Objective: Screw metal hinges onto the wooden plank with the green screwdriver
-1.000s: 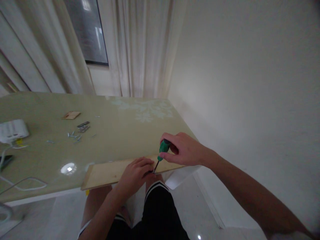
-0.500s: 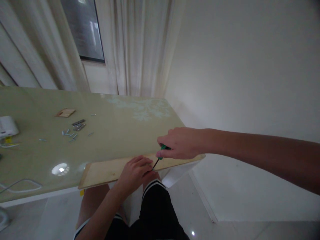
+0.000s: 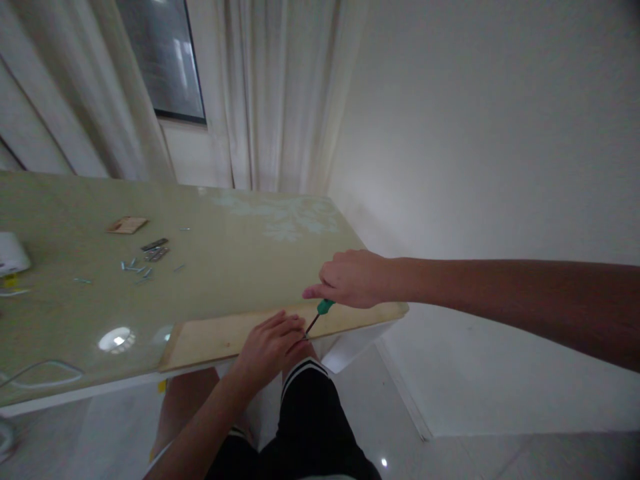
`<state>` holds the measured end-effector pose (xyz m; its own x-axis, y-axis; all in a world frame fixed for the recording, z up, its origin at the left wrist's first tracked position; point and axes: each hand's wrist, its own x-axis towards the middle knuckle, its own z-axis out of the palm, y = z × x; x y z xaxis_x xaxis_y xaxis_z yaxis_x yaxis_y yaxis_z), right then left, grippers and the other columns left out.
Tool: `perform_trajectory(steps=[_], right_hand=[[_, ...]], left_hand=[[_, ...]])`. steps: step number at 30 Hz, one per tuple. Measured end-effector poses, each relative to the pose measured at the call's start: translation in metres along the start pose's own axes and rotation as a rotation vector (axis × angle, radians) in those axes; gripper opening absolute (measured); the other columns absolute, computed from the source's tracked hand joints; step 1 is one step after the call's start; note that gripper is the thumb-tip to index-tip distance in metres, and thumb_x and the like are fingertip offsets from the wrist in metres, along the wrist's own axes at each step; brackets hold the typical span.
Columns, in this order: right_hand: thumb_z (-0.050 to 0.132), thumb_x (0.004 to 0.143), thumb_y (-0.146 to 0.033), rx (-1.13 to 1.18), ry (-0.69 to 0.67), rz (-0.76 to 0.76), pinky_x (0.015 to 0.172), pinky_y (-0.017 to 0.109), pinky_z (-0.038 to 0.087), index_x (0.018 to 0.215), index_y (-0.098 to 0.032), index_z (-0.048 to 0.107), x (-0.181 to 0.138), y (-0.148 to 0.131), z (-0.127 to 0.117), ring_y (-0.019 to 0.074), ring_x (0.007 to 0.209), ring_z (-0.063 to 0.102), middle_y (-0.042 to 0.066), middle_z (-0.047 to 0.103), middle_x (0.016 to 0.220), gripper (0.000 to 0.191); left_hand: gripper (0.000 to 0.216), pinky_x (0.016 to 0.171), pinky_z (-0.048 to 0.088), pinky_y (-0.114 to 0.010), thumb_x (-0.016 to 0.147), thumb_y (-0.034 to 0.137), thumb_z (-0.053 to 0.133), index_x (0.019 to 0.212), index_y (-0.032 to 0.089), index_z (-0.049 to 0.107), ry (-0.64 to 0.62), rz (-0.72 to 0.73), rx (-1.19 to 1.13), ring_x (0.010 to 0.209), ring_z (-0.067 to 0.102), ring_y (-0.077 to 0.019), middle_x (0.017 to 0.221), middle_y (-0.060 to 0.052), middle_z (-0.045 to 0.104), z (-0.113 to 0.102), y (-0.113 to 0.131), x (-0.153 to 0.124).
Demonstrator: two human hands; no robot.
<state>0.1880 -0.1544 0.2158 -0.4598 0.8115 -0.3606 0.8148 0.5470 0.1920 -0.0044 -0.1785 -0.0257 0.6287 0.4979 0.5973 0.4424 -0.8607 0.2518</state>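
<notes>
A long, pale wooden board [image 3: 200, 345] lies along the table's near edge, above my knees. My left hand [image 3: 273, 343] grips it near the middle, fingers together over the top and thumb side at the front edge. In my right hand [image 3: 350, 280] is a screwdriver [image 3: 325, 307] with a green handle, held at a slant. Its dark shaft points down and left, the tip meeting the board's front edge right beside my left fingertips. Something small and metallic shows at the tip, too small to name. My right thumb sticks out to the left over the handle.
Several loose screws [image 3: 135, 268] and metal hinge-like plates [image 3: 157, 252] lie on the green table [image 3: 225, 267]. Behind them is a small wooden piece [image 3: 127, 225]. A white object [image 3: 13, 253] and a cable [image 3: 50, 373] are at left. A wall [image 3: 475, 167] rises on the right.
My right hand has turned on the screwdriver, the thumb swinging out to the left and more of the green handle showing below. The left hand and board stay in place.
</notes>
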Motion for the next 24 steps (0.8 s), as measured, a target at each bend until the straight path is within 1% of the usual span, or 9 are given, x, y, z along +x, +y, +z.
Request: perform_trajectory(steps=[3, 7, 9, 10, 12, 15, 17, 22, 24], right_hand=[[0.048, 0.105, -0.059, -0.067, -0.012, -0.006, 0.062, 0.031, 0.038, 0.100, -0.015, 0.079, 0.006, 0.001, -0.001, 0.0249, 0.075, 0.070, 0.015, 0.077, 0.087, 0.054], [0.063, 0.103, -0.034, -0.198, 0.124, -0.582, 0.071, 0.031, 0.039, 0.109, -0.021, 0.074, 0.008, 0.002, -0.005, 0.0244, 0.099, 0.067, 0.010, 0.075, 0.105, 0.019], [0.065, 0.101, -0.028, -0.183, 0.155, -0.736, 0.073, 0.031, 0.039, 0.112, -0.022, 0.073, 0.007, 0.001, -0.005, 0.0237, 0.106, 0.064, 0.010, 0.073, 0.113, 0.014], [0.066, 0.101, -0.032, -0.137, 0.154, -0.687, 0.071, 0.031, 0.038, 0.116, -0.022, 0.072, 0.007, 0.000, -0.005, 0.0236, 0.103, 0.065, 0.010, 0.073, 0.113, 0.019], [0.059, 0.103, -0.050, -0.022, 0.130, -0.410, 0.064, 0.032, 0.035, 0.119, -0.019, 0.072, 0.009, -0.003, -0.005, 0.0236, 0.087, 0.066, 0.012, 0.075, 0.103, 0.038], [0.041, 0.104, -0.070, 0.025, 0.082, -0.023, 0.059, 0.032, 0.032, 0.102, -0.015, 0.079, 0.012, -0.003, -0.004, 0.0237, 0.071, 0.065, 0.014, 0.074, 0.084, 0.067], [0.044, 0.104, -0.067, -0.033, 0.059, -0.008, 0.058, 0.032, 0.030, 0.095, -0.015, 0.080, 0.012, -0.001, -0.005, 0.0226, 0.069, 0.064, 0.013, 0.073, 0.080, 0.064], [0.060, 0.104, -0.029, -0.172, 0.133, -0.652, 0.062, 0.029, 0.032, 0.118, -0.024, 0.071, 0.006, 0.007, -0.006, 0.0200, 0.091, 0.064, 0.008, 0.073, 0.107, 0.018], [0.061, 0.102, -0.023, -0.150, 0.152, -0.710, 0.063, 0.028, 0.034, 0.124, -0.025, 0.068, 0.005, 0.008, -0.006, 0.0197, 0.098, 0.064, 0.008, 0.071, 0.116, 0.023]], left_hand=[[0.012, 0.119, 0.051, -0.043, 0.100, 0.024, 0.067, 0.102, 0.025, 0.079, -0.001, -0.019, -0.011, 0.108, 0.076, -0.0189, 0.117, -0.001, 0.080, 0.001, 0.000, 0.000], [0.010, 0.116, 0.053, -0.042, 0.100, 0.024, 0.068, 0.099, 0.024, 0.078, -0.003, -0.035, -0.015, 0.108, 0.076, -0.0194, 0.114, 0.000, 0.081, 0.001, 0.001, 0.000], [0.010, 0.113, 0.055, -0.042, 0.100, 0.025, 0.068, 0.097, 0.024, 0.078, 0.002, -0.035, -0.014, 0.107, 0.076, -0.0199, 0.111, 0.000, 0.081, 0.001, 0.002, 0.001], [0.010, 0.112, 0.056, -0.042, 0.100, 0.025, 0.068, 0.096, 0.023, 0.078, 0.006, -0.033, -0.010, 0.107, 0.076, -0.0202, 0.111, 0.000, 0.081, 0.001, 0.002, 0.001], [0.011, 0.111, 0.056, -0.043, 0.101, 0.025, 0.067, 0.097, 0.023, 0.078, 0.011, -0.024, 0.006, 0.107, 0.076, -0.0207, 0.112, -0.001, 0.081, 0.000, 0.002, 0.002], [0.013, 0.110, 0.056, -0.041, 0.102, 0.027, 0.065, 0.100, 0.023, 0.078, 0.024, 0.002, 0.038, 0.109, 0.075, -0.0210, 0.115, -0.002, 0.080, -0.001, 0.002, 0.002], [0.014, 0.108, 0.057, -0.039, 0.102, 0.027, 0.064, 0.101, 0.023, 0.078, 0.037, 0.024, 0.055, 0.108, 0.075, -0.0207, 0.114, -0.003, 0.080, -0.001, 0.003, 0.002], [0.014, 0.098, 0.060, -0.036, 0.102, 0.027, 0.065, 0.099, 0.023, 0.078, 0.042, 0.023, 0.077, 0.105, 0.075, -0.0210, 0.109, -0.003, 0.081, -0.001, 0.003, 0.002], [0.014, 0.097, 0.060, -0.036, 0.102, 0.027, 0.065, 0.099, 0.023, 0.077, 0.046, 0.019, 0.089, 0.104, 0.075, -0.0215, 0.108, -0.003, 0.081, -0.002, 0.004, 0.003]])
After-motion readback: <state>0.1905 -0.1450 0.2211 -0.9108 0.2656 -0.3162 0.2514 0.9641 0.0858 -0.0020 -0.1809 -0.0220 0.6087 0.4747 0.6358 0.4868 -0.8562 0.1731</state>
